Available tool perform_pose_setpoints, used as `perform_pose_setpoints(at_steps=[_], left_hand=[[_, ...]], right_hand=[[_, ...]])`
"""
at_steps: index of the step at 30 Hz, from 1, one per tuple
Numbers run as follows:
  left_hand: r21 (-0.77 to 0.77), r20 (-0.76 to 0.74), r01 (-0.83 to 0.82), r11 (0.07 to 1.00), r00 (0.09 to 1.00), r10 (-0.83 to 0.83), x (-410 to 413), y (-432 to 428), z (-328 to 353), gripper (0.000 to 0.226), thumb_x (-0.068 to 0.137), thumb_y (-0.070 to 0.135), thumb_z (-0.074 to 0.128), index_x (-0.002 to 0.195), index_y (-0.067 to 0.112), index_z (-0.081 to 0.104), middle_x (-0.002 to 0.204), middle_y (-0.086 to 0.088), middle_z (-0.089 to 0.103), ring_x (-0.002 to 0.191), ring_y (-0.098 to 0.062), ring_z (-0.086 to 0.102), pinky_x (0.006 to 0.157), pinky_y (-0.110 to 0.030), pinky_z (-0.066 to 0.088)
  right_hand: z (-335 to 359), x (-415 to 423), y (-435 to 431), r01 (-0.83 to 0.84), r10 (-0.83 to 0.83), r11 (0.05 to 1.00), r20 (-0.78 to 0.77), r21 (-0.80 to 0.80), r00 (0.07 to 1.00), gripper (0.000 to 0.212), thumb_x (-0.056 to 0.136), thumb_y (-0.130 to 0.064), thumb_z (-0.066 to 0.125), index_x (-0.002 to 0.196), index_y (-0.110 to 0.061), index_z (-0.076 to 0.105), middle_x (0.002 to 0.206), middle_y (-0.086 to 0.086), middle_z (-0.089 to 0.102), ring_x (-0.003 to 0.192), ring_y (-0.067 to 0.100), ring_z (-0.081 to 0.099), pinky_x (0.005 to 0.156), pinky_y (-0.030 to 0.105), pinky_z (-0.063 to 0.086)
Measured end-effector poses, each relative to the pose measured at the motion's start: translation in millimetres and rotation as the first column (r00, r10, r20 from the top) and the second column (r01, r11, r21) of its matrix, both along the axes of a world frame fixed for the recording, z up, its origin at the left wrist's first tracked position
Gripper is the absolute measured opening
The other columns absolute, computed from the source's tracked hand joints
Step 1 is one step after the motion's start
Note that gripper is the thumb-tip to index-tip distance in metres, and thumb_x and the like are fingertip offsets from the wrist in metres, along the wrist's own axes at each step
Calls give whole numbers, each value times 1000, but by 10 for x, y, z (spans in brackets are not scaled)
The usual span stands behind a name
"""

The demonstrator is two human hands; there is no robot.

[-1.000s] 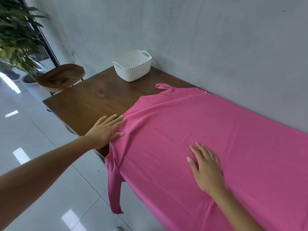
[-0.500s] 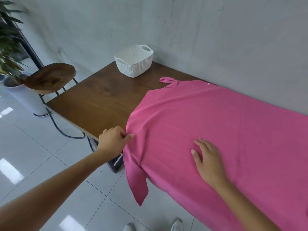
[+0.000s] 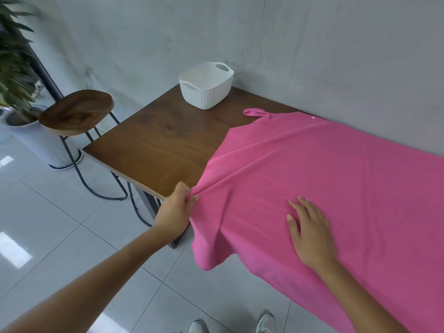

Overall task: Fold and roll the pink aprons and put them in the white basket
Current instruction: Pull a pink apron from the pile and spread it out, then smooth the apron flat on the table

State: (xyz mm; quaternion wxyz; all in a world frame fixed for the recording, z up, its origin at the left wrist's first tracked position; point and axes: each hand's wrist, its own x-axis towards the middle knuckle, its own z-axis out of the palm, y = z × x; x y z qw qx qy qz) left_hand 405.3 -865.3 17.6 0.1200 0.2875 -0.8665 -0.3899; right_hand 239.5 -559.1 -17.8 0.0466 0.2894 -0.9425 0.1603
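Here we go: the left hand (image 3: 177, 210), which a second ago lay flat with its fingers on the edge of the pink apron (image 3: 336, 179), has now curled up and pinches that edge between thumb and fingers, right at the near rim of the wooden table (image 3: 153, 145). Tight creases fan out from the pinch across the cloth, where it lay smoother before. The right hand (image 3: 310, 234) has hardly budged: fingers straight, palm down, pressing flat on the apron near the front edge. The apron itself is spread over the right part of the table, its near side draped off the edge, and the long strip that dangled towards the floor a second ago now shows only as a short rounded flap below the left hand. Its neck strap (image 3: 254, 113) still lies looped on the bare wood at the far end. The white basket (image 3: 206, 86) sits where it was, at the far corner by the grey wall (image 3: 312, 44), well apart from the apron, nothing showing inside it. Off to the left stand a wooden stool (image 3: 77, 111) and a potted plant (image 3: 14, 63), and a pair of shoes (image 3: 265, 322) has come into view on the tiled floor (image 3: 60, 224).
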Motion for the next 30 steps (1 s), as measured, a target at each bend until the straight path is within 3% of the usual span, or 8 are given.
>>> perform_pose_setpoints(at_steps=[4,7,9,14,20,30], left_hand=[[12,9,-73,997,997,73,-30,-329,2,28,95,25,70,93,15,44,72,4,51,68,-18,48,59,-33,39],[-47,-4,-89,995,996,89,-26,-539,-22,33,85,30,81,93,23,50,73,9,58,82,-25,53,74,-40,45],[-82,-21,-112,990,994,111,-40,-610,-37,32,83,33,83,93,26,54,73,15,59,87,-24,51,84,-42,42],[-162,-41,-175,971,985,170,-116,-592,-84,26,86,39,78,94,30,56,78,15,59,97,-19,44,85,-37,27],[-213,-44,-244,946,970,240,-260,-514,-45,18,92,35,69,96,29,53,96,12,58,104,-19,42,90,-37,26],[-398,-22,-92,913,996,91,-806,-324,101,18,96,38,64,106,25,57,112,7,58,112,-24,45,95,-43,32]], right_hand=[[0,6,7,-2,2,1000,4,6,1000,51,101,-42,36,142,-19,54,153,3,45,144,25,36,119,43,27],[-9,-1,4,0,0,1000,2,19,1000,48,103,-41,35,143,-20,53,154,2,44,144,24,35,119,43,27],[-14,2,2,4,-4,1000,6,22,1000,45,106,-38,36,143,-20,53,154,3,44,144,24,34,119,43,27],[-15,17,1,4,-4,1000,-3,15,1000,52,101,-44,33,142,-19,54,153,3,45,144,24,36,119,45,30],[-36,22,0,-6,6,1000,-13,-18,1000,54,100,-44,31,138,-17,58,150,5,49,141,27,40,115,46,35],[48,-241,-56,-14,14,997,1,-76,1000,47,95,-45,38,125,-22,65,135,-3,59,124,21,51,101,42,41]])
